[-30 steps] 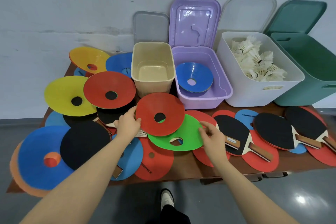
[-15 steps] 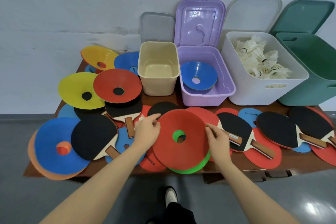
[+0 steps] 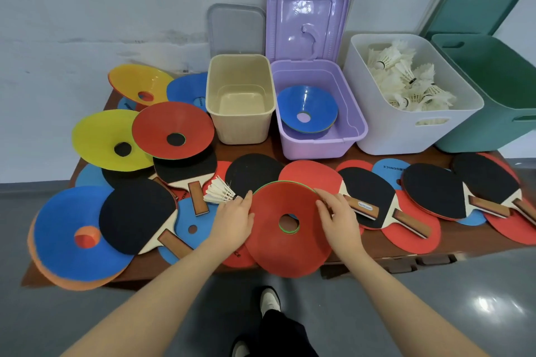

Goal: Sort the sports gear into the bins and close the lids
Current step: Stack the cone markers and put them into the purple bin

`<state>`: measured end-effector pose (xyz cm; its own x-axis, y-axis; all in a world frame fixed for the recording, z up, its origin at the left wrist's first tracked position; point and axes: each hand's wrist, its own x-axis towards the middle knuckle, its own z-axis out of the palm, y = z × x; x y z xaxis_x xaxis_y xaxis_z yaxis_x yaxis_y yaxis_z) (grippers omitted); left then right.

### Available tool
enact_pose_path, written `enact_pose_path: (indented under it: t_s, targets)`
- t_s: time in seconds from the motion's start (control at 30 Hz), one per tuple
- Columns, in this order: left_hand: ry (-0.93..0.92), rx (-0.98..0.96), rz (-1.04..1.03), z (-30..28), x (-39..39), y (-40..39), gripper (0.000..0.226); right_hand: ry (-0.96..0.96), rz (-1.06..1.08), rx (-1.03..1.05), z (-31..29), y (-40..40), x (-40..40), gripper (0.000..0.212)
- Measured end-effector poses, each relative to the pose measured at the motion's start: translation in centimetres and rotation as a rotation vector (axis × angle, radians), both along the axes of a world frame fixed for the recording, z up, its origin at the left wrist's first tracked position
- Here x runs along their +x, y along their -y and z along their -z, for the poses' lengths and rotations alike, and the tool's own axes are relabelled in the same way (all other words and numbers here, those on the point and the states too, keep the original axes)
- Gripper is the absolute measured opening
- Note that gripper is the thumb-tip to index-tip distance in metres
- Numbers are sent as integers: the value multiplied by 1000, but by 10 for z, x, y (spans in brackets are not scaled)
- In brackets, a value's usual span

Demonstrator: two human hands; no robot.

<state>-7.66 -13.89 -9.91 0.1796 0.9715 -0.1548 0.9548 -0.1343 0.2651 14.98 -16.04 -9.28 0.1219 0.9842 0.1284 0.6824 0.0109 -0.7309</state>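
Wooden table (image 3: 377, 249) against a pale wall, crowded with sports gear being sorted.

A red disc cone (image 3: 290, 229), stacked on a green one, is being held at its rim by the left hand (image 3: 232, 223) and right hand (image 3: 338, 219), in front of the purple bin (image 3: 319, 142). Inside that bin blue cones are lying; right of it, shuttlecocks are filling the white bin (image 3: 406, 136). Paddles, cones and all lids are being left undone.
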Motion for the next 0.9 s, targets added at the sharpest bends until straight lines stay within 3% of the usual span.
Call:
enact_pose_path:
  t_s: [0.07,0.2,0.43,0.73,0.9]
  targets:
    - [30,-5,-18,4,0,0,57,62,-20,-16,3,6,2,40]
    - [126,40,-12,7,3,5,56,-44,4,-45,2,18,3,44]
    - [518,352,-25,-23,-9,11,49,-161,81,88,-34,21,-8,36]
    - [515,639,33,-88,-7,-51,44,-108,85,237,-101,-35,-3,34]
    - [522,617,43,-113,13,-112,44,-40,55,257,-122,-103,19,35]
